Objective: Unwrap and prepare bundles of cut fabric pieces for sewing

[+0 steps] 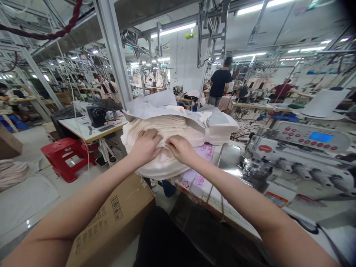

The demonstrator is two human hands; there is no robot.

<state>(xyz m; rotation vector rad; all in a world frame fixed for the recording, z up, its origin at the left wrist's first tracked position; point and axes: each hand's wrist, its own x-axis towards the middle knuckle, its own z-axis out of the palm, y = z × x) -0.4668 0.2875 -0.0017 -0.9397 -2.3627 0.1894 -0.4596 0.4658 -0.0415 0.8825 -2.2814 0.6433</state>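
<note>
Forearms reach forward over a dark-clad leg (164, 241) and a cardboard box (125, 218), which sits below on the left side. Beyond them, both hands rest on a thick stack of cream fabric (167, 167), directly ahead and in contact with them. Its folded edges face the person and its lower front bulges past the near corner of the bench (211, 193). The long axis appears to run crosswise, trailing off toward the right and rear. The left hand (147, 144) is nearer the stack's left end, fingers bent over the folds; whether it grips any layer I cannot tell. The right hand (179, 146), close beside it, is nearer the middle, with fingers curled in and seeming to pinch a fabric edge at the fingertips.

Right of the stack, a printed sheet (191, 178) covers the bench, then comes a shiny metal plate (229, 157) and a sewing machine (300, 163) with a blue display. A pale paper sheet (151, 104) lies over the stack's top; just behind to the right is a tied bundle (222, 131).

Farther left stand a red stool (61, 159) and another sewing machine (96, 115) on its own table. Well beyond, a person in a dark top (219, 83) stands among the workstations.
</note>
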